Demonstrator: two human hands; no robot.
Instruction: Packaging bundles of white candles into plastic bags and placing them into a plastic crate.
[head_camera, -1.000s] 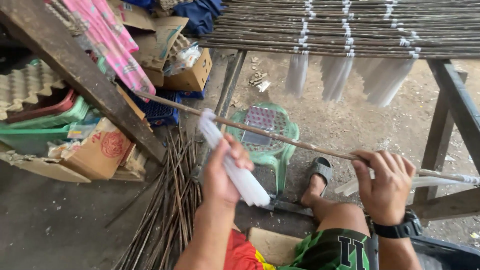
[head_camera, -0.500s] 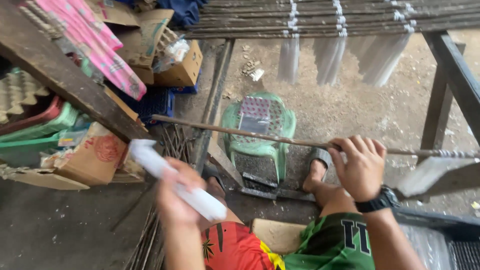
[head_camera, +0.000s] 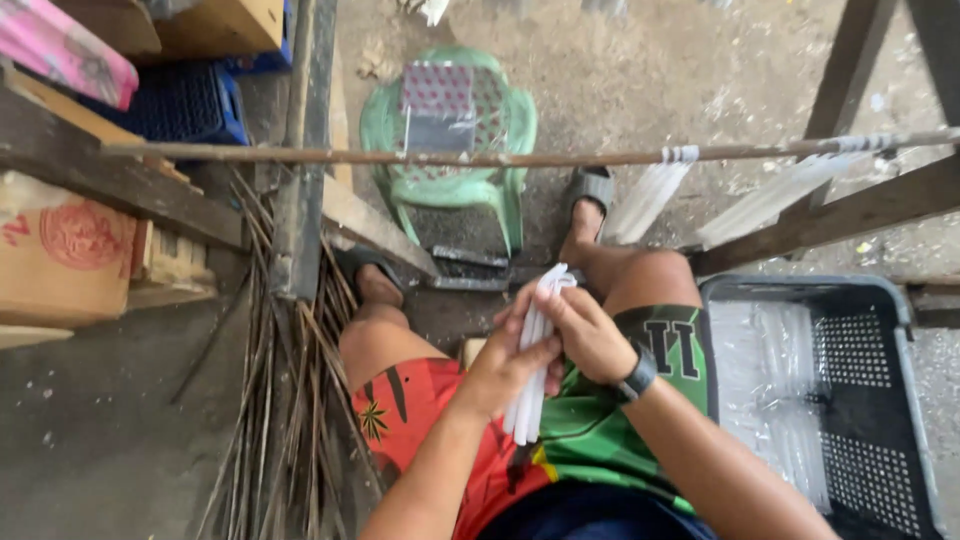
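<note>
A bundle of long white plastic tubes (head_camera: 531, 360) stands upright over my lap. My left hand (head_camera: 508, 362) wraps around its lower half from the left. My right hand (head_camera: 585, 332), with a black watch at the wrist, grips the upper part from the right. Ahead, a thin brown stick (head_camera: 440, 156) runs horizontally across the view, with more white tubes (head_camera: 650, 195) tied on and hanging at the right. My feet in sandals rest on the ground below the stick.
A dark plastic crate (head_camera: 880, 370) holding clear tubes sits at my right. A green plastic chair (head_camera: 450, 170) stands ahead. Cardboard boxes (head_camera: 65, 250) and a wooden beam (head_camera: 120, 180) are at the left. Loose thin sticks (head_camera: 280, 400) lie on the ground beside my left leg.
My left hand carried the white tubes from near the stick down to my lap. My right hand let go of the stick and joined it on the bundle. The view tilted downward.
</note>
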